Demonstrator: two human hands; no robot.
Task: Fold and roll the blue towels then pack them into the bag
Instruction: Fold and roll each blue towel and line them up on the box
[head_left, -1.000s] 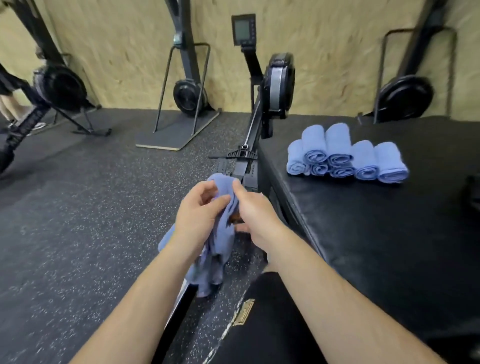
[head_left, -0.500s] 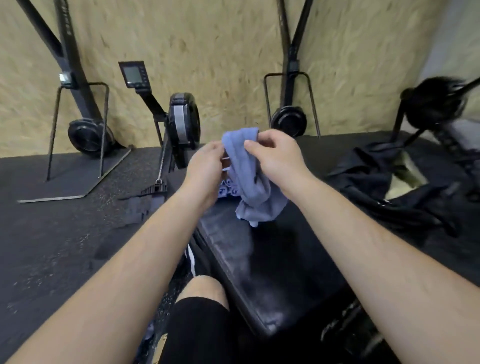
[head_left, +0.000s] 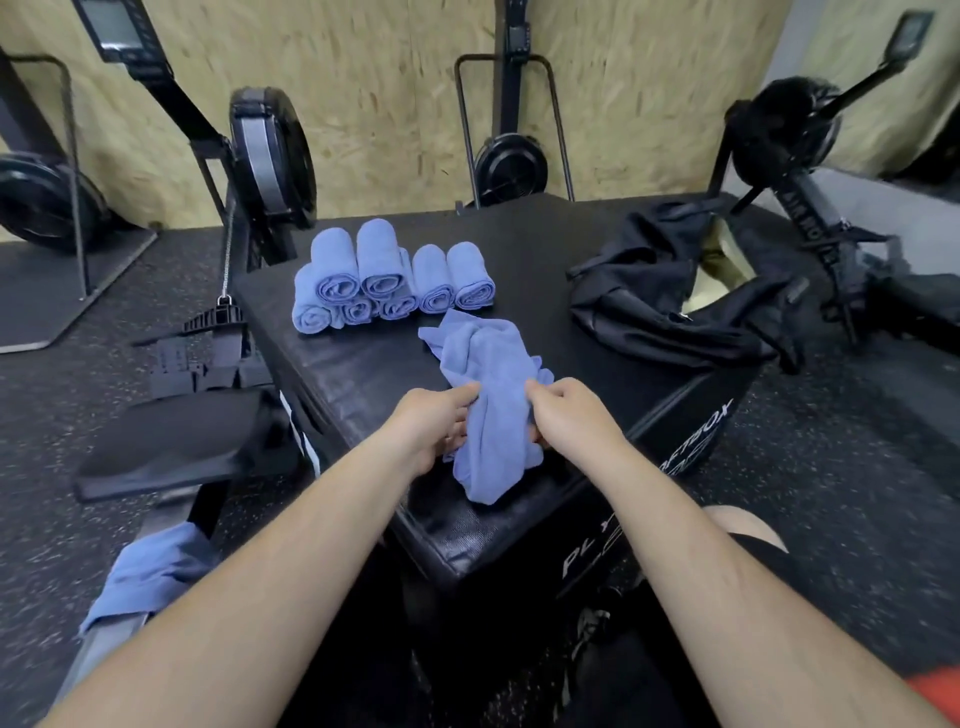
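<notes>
Head view showed my left hand (head_left: 436, 421) and right hand (head_left: 571, 410) pinching a crumpled towel (head_left: 493, 395) between them, fingers (head_left: 543, 391) curled into the cloth, its far end lying on the box (head_left: 363, 374) just past them. Finished rolls (head_left: 384, 280) sat beyond the fingers to the left, the open bag (head_left: 675, 301) beyond to the right. I judged the fold barely begun; next I needed to spread the towel flat.

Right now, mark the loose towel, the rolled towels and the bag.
loose towel (head_left: 491, 358), head view, on its bunched middle.
rolled towels (head_left: 379, 249), head view, on the side of a top-row roll.
bag (head_left: 644, 270), head view, on the black fabric left of its opening.
</notes>
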